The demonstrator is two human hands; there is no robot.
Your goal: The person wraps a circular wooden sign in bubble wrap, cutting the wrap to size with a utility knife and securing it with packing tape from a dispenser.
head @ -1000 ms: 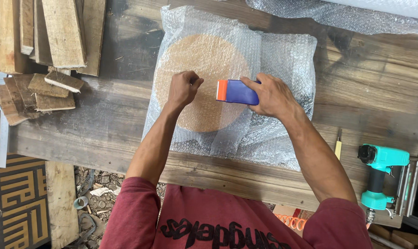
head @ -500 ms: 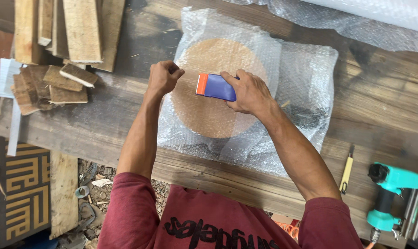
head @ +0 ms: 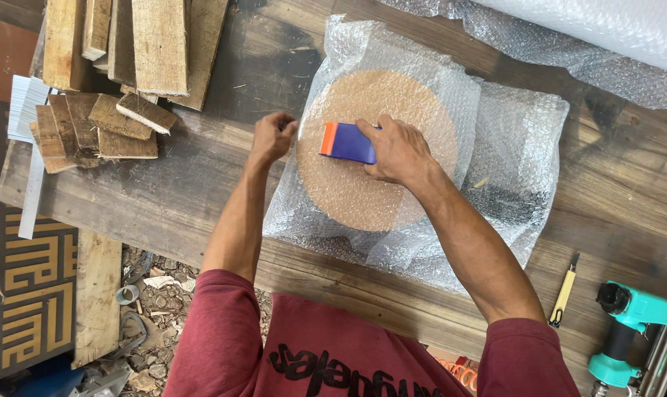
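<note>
Head view, right hand: the right hand grips a blue tape dispenser with an orange end, fingers wrapped over its top, pressing it onto the wrapped disc.
Head view, left hand: the left hand is curled into a loose fist at the left edge of the wrap, pinching something there; whether it is tape or a fold of wrap cannot be told.
Wrapped disc: a round tan disc lies inside bubble wrap in the middle of the worktop; its material is blurred by the plastic, and the right forearm covers its lower right edge.
Roll: more bubble wrap on a roll runs off the top right edge.
Wood: planks and short offcuts lie piled at upper left, cut off at the top.
Tools: a yellow utility knife lies near the right elbow; a teal nail gun sits at lower right, partly out of frame.
Floor: a patterned panel and scattered debris show below the worktop, hard to make out.
</note>
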